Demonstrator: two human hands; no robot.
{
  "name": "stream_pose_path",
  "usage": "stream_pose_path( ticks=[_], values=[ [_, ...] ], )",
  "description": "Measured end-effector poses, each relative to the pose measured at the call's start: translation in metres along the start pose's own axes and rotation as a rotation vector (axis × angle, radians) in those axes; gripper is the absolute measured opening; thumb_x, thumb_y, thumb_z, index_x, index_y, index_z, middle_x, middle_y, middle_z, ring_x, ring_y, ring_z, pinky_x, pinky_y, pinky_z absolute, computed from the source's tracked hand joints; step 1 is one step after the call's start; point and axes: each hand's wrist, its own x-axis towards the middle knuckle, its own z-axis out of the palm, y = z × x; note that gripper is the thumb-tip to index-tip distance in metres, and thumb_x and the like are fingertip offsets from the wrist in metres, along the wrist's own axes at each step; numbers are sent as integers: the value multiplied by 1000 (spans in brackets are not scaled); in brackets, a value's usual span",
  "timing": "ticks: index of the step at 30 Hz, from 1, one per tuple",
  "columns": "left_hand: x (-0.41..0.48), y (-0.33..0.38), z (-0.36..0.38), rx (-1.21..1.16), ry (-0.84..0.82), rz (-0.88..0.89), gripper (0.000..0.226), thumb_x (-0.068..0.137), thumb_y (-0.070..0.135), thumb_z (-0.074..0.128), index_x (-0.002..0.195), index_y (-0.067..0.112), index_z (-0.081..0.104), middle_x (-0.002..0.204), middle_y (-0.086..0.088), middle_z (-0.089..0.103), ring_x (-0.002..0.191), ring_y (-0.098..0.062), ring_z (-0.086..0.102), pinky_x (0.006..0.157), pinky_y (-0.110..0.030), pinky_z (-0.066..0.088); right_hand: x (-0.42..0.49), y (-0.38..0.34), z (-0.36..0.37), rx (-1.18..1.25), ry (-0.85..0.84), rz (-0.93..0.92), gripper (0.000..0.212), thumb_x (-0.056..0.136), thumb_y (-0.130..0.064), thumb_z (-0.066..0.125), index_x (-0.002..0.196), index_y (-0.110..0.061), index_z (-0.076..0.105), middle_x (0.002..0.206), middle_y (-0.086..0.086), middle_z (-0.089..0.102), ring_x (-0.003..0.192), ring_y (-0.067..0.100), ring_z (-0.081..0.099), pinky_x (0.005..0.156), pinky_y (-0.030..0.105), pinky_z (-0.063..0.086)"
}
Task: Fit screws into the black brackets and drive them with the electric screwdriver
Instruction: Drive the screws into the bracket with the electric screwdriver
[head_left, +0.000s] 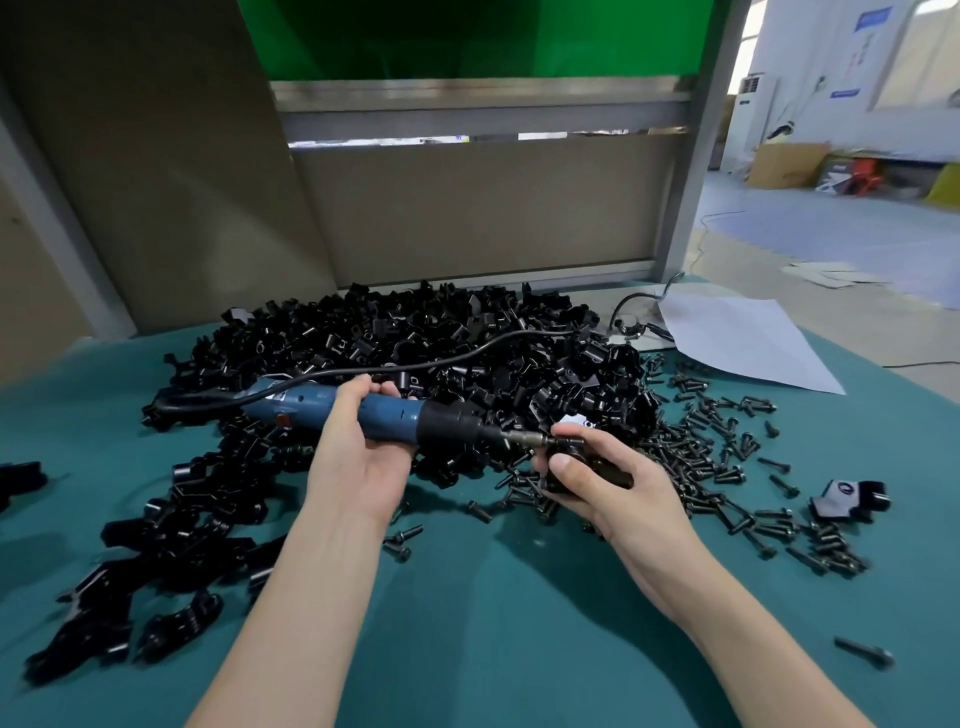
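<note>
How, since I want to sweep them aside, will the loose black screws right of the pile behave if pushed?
The loose screws would probably roll in arcs, being round shafts with wider heads. The teal mat looks soft, so they likely stop soon. Scattered singly, they may spread apart.

One electric screwdriver (395, 415); one paper sheet (748, 338); brackets (415, 332), screws (717, 441) beyond counting.

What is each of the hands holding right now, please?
Left hand: closed around the blue electric screwdriver.
Right hand: closed, pinching a black bracket.
</note>
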Motion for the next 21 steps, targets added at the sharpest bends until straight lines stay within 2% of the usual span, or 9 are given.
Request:
stream_pose_path(
  ticks=[4, 7, 11, 15, 17, 19, 21],
  values=[
    [0, -4, -3, -2, 29, -28, 12, 93, 8, 65, 87, 9, 55, 59, -1, 65, 53, -10, 65, 71, -39, 60, -1, 1, -1, -24, 8, -8, 34, 79, -38, 78, 113, -37, 76, 112, 4, 79, 113, 16, 72, 98, 29, 57],
    [0, -8, -5, 4, 62, -25, 11, 93, 7, 65, 87, 9, 55, 66, -2, 63, 52, -10, 65, 62, -36, 60, -2, 3, -3, -83, 24, -17, 39, 76, -46, 79, 115, -40, 75, 123, 0, 74, 116, 15, 70, 102, 36, 57],
    [0, -11, -5, -8, 59, -25, 12, 93, 7, 65, 87, 9, 54, 70, -2, 63, 52, -10, 64, 60, -35, 61, 0, 4, -4, -146, 39, -30, 48, 74, -56, 77, 119, -43, 72, 129, -7, 71, 125, 16, 64, 109, 47, 49],
    [-1, -11, -5, -14, 54, -24, 12, 93, 7, 64, 89, 10, 54, 65, -1, 63, 53, -9, 64, 68, -38, 61, -3, 1, -3, -110, 31, -28, 45, 73, -53, 78, 116, -43, 74, 120, -2, 75, 114, 16, 71, 99, 32, 58],
    [-3, -12, -5, -13, 45, -16, 12, 93, 6, 64, 90, 10, 53, 67, -2, 62, 54, -9, 64, 72, -39, 61, -4, 0, -2, -89, 19, -15, 37, 79, -46, 79, 115, -43, 74, 115, -1, 77, 110, 15, 73, 95, 25, 58],
    [-4, -13, -6, -11, 39, -18, 12, 92, 7, 64, 89, 10, 52, 67, -2, 62, 58, -10, 63, 83, -42, 59, -6, -1, -3, -61, 12, -7, 35, 81, -42, 79, 115, -41, 74, 110, 1, 79, 109, 15, 73, 95, 24, 57],
    [-5, -14, -6, -1, 48, -22, 13, 93, 9, 63, 87, 10, 51, 68, -1, 61, 64, -11, 62, 93, -43, 56, -6, -1, -3, -26, 23, 5, 42, 75, -47, 81, 116, -39, 74, 108, 3, 79, 110, 17, 74, 96, 27, 57]
  ],
)
